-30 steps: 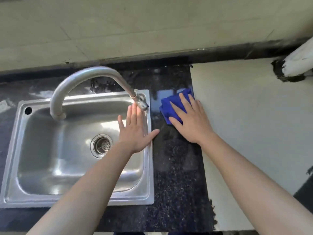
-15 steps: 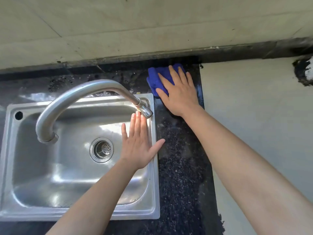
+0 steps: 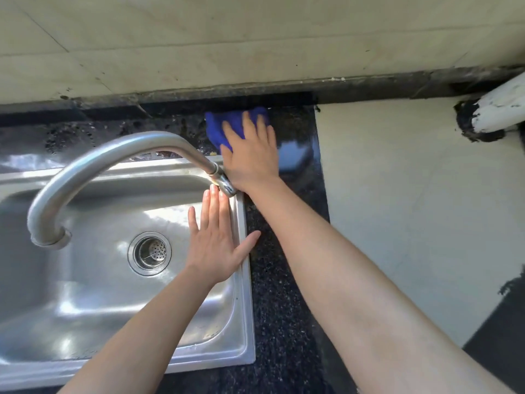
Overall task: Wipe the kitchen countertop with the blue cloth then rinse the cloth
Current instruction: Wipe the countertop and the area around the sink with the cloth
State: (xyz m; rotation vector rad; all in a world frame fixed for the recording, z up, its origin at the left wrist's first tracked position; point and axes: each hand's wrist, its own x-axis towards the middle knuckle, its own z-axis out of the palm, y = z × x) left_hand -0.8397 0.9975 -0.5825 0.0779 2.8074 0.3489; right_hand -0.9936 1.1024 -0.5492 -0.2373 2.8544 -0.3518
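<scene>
Blue cloth [image 3: 218, 129] lies at the countertop's [image 3: 284, 308] back edge, pressed under the flat right hand [image 3: 252, 157]; the left hand [image 3: 216, 251], flat and empty, is over the sink rim [image 3: 247, 322].

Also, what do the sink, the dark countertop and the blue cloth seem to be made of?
The sink looks like stainless steel: silvery, with bright reflections. The dark countertop is probably polished stone, maybe granite: black, finely speckled, with a glossy sheen. The blue cloth seems soft matte fabric, possibly microfibre; it bunches under the right hand.
</scene>
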